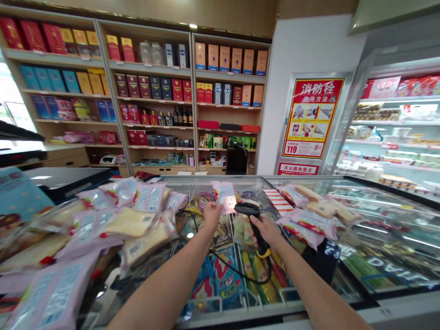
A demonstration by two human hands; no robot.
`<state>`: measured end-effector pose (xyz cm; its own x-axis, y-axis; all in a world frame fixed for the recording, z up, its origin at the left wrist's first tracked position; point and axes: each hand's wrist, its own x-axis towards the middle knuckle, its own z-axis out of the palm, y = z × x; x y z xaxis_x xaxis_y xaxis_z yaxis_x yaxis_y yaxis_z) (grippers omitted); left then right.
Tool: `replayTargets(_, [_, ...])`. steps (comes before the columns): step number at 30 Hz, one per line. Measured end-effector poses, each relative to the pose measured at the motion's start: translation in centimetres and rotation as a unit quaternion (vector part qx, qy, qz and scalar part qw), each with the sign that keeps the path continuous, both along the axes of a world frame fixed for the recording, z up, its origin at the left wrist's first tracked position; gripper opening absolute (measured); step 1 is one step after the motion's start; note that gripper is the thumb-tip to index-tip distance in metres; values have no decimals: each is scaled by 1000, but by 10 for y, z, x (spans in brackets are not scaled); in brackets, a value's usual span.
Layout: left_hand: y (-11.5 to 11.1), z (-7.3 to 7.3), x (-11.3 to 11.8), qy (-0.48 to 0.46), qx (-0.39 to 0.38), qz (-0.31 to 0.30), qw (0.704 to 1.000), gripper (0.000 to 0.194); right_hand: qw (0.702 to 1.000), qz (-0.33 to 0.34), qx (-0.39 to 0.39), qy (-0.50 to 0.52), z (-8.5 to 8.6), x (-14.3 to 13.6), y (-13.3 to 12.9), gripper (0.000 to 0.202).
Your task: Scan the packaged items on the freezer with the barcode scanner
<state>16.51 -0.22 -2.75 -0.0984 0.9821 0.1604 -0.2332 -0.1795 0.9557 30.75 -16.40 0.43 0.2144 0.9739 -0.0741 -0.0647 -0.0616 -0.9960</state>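
Note:
My left hand [212, 214] pinches the lower left side of a pale pink plastic food packet [225, 195], held up over the glass freezer lid [192, 311]. In my right hand [267, 233] is a black and yellow barcode scanner [256, 220], my fingers wrapped round its handle. The scanner's head points left at the packet, and a bright reddish patch of light shows on the packet's lower part. From the handle a black cable [240, 274] loops down over the glass and back beneath my left wrist.
Many bagged packets [147, 197] and bread bags [130, 222] are heaped on the left. A smaller pile of packets [311, 222] lies on the lid at right. Behind stand shelves of boxes [154, 87], a fire hydrant sign [312, 118] and a lit refrigerated display [395, 123].

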Motion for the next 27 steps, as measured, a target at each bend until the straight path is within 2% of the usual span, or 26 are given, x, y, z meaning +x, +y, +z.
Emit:
replayTargets(6, [-1, 0, -1, 19, 3, 10, 1000, 34, 1000, 6, 11, 5, 3, -1, -4, 39])
replayTargets(11, [2, 1, -1, 3, -15, 3, 1000, 35, 1000, -14, 17, 22, 2, -6, 1, 42])
replayTargets(15, [3, 4, -14, -13, 12, 1, 1000, 33, 999, 9, 25, 30, 4, -19, 6, 42])
replayTargets(20, [0, 14, -61, 9, 30, 13, 999, 32, 998, 38, 35, 48, 12, -53, 13, 43])
replayTargets(27, [-6, 40, -159, 86, 61, 129, 986, 29, 993, 108, 32, 42, 20, -122, 29, 44])
